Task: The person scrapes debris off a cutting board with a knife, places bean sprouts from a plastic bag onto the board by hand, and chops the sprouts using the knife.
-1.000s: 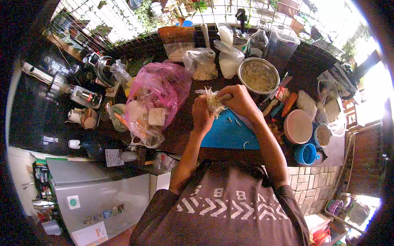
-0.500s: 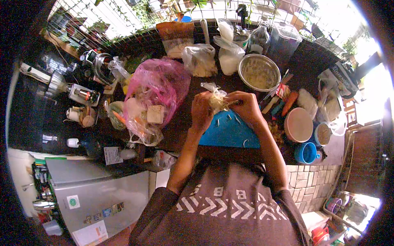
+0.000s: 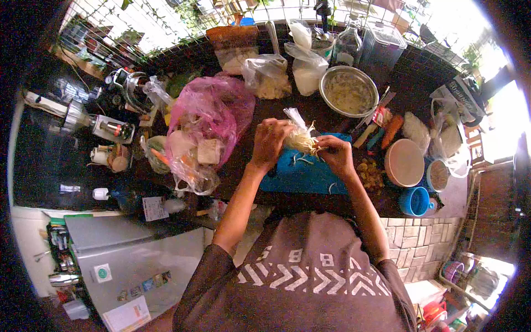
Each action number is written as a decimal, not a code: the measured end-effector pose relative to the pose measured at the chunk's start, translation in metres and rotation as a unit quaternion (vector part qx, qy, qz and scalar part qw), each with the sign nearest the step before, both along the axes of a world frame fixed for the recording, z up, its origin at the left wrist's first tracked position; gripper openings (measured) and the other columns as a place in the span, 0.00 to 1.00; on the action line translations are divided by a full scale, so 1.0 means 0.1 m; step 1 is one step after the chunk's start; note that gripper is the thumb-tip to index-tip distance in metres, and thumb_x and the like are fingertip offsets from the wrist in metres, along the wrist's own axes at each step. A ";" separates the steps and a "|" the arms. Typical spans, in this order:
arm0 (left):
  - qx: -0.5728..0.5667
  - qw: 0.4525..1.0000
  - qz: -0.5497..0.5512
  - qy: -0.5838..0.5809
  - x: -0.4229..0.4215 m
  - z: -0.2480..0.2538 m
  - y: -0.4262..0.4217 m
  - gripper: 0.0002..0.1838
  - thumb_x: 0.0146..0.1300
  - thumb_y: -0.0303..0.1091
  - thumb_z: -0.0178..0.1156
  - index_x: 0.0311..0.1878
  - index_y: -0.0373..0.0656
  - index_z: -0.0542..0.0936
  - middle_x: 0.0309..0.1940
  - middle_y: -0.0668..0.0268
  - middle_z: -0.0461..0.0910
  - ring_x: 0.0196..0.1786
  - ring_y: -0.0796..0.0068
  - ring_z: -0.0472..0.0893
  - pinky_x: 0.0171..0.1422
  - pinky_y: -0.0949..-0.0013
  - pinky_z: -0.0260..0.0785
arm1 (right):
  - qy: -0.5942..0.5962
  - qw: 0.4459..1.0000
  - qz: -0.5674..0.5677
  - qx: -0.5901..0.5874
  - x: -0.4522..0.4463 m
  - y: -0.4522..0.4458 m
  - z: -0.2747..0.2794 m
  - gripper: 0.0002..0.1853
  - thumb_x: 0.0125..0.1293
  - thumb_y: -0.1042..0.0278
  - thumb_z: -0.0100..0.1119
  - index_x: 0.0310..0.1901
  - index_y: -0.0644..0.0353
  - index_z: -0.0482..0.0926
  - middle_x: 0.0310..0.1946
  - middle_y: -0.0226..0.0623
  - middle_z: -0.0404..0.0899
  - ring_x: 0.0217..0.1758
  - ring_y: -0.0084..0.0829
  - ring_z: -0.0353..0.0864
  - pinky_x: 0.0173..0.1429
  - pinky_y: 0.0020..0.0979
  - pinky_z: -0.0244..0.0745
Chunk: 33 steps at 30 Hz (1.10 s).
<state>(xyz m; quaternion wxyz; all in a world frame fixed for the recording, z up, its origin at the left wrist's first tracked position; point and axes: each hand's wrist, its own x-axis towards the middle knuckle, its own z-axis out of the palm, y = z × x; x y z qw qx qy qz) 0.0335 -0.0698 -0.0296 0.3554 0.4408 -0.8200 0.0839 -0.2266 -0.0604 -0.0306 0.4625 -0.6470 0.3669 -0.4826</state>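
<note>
A clear plastic bag of pale bean sprouts (image 3: pixel 300 140) is tilted over a blue cutting board (image 3: pixel 296 180), its sprouts poking out toward the right. My left hand (image 3: pixel 271 141) is closed round the bag's left side. At the bag's open end, the fingers of my right hand (image 3: pixel 337 156) pinch together on the ends of some bean sprouts. A few loose sprouts (image 3: pixel 301 159) lie on the board beneath the bag.
Left of the board sits a pink plastic bag (image 3: pixel 213 108) with a pale block (image 3: pixel 209 151) at its front. A metal bowl (image 3: pixel 348 91) stands behind my hands. To the right are a carrot (image 3: pixel 391 131), a pink round container (image 3: pixel 404 162) and a blue mug (image 3: pixel 414 201).
The bag of sprouts has shifted slightly right and tipped over to the right. My right hand has moved down and a little right, uncovering more of the board's right side.
</note>
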 end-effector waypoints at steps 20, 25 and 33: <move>-0.005 0.974 0.068 0.216 -0.01 -0.10 0.01 0.26 0.53 0.15 0.57 0.59 0.40 0.78 0.57 0.51 0.80 0.63 0.46 0.78 0.73 0.48 0.66 | 0.171 0.984 0.053 0.000 -0.21 0.14 0.15 0.13 0.55 0.86 0.70 0.43 0.65 0.90 0.48 0.45 0.91 0.52 0.41 0.91 0.58 0.36 0.84; 0.048 0.923 0.114 0.366 0.21 -0.57 -0.13 0.30 0.56 0.16 0.55 0.66 0.37 0.74 0.59 0.48 0.79 0.68 0.45 0.77 0.79 0.49 0.62 | 0.219 0.971 0.073 -0.058 -0.15 0.20 0.27 0.14 0.58 0.85 0.68 0.46 0.64 0.89 0.50 0.46 0.89 0.55 0.49 0.90 0.61 0.40 0.84; 0.045 0.878 0.158 0.450 0.37 -0.47 -0.12 0.26 0.64 0.20 0.60 0.67 0.37 0.74 0.63 0.53 0.77 0.68 0.53 0.76 0.77 0.53 0.65 | 0.167 0.977 0.104 -0.085 -0.09 0.24 0.11 0.19 0.56 0.86 0.67 0.50 0.61 0.88 0.56 0.45 0.87 0.61 0.50 0.86 0.66 0.42 0.83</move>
